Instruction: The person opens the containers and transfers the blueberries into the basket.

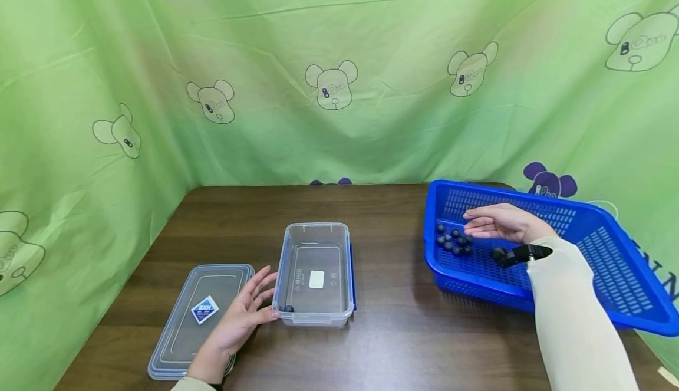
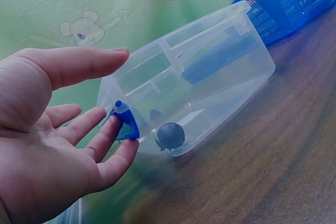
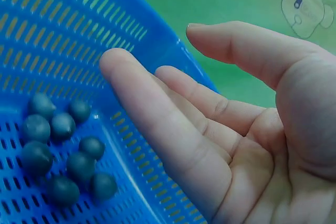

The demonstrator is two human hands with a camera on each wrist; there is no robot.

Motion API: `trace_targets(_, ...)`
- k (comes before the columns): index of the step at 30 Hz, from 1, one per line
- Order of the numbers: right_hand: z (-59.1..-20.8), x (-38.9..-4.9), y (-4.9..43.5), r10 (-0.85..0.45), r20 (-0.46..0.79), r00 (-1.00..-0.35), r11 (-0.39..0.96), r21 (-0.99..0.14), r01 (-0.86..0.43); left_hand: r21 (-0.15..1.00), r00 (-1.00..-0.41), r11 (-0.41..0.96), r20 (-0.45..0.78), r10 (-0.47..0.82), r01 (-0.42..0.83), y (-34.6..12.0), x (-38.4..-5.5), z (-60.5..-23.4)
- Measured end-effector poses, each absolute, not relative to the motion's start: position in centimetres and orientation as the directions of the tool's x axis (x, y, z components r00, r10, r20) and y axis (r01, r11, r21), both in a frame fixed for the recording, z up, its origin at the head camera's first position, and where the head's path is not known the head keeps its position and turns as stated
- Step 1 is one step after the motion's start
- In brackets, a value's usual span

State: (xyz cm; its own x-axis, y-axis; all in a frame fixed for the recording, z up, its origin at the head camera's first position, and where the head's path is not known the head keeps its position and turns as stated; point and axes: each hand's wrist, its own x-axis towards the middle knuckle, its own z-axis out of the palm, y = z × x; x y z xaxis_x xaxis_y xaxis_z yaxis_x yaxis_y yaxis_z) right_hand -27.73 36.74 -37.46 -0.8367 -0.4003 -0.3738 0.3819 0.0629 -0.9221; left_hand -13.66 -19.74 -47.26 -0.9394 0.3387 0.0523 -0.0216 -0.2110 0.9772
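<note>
A clear plastic food container (image 1: 333,304) stands on the table with one blueberry (image 2: 171,135) in its near left corner. My left hand (image 1: 241,317) is at the container's left side, fingers spread and relaxed. In the left wrist view its fingertips lie right at the blue side latch (image 2: 125,121), and the thumb is near the rim. Over the blue plastic basket (image 1: 480,292) hovers my right hand (image 1: 504,222), fingers extended and apart from the thumb, nothing between them. Several blueberries (image 3: 80,167) lie in a cluster on the basket's floor, just beyond those fingertips.
The container's lid (image 1: 180,344), with a blue and white sticker, lies on the table left of the container, partly under my left wrist. Behind the wooden table (image 1: 392,344) hangs a green curtain (image 1: 276,137) with mouse-head prints. The basket's right end reaches past the table's edge.
</note>
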Motion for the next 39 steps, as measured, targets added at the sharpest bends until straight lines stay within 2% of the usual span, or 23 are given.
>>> trace_targets(9,-36.8,-27.7,34.6,-0.492,-0.296,-0.819,0.037,-0.947,0.32,0.977,-0.943,-0.214,0.05,0.33,-0.023,-19.8,-13.7,-47.3)
trace_targets(18,-36.3,-28.3,29.4,-0.567,-0.236,-0.789,0.059,-0.967,0.247,0.979,-0.944,-0.2,0.039,0.326,-0.029,-19.6,-13.5,-47.3)
trace_targets(30,-35.7,-28.7,20.8,-0.585,-0.273,-0.764,0.186,-0.962,0.201,0.979,-0.943,-0.201,0.039,0.33,-0.029,-19.7,-13.5,-47.4)
trace_targets(39,-37.0,-28.2,13.8,-0.658,-0.315,-0.684,0.229,-0.949,0.216,0.979,-0.943,-0.204,0.052,0.329,-0.017,-19.7,-13.6,-47.3)
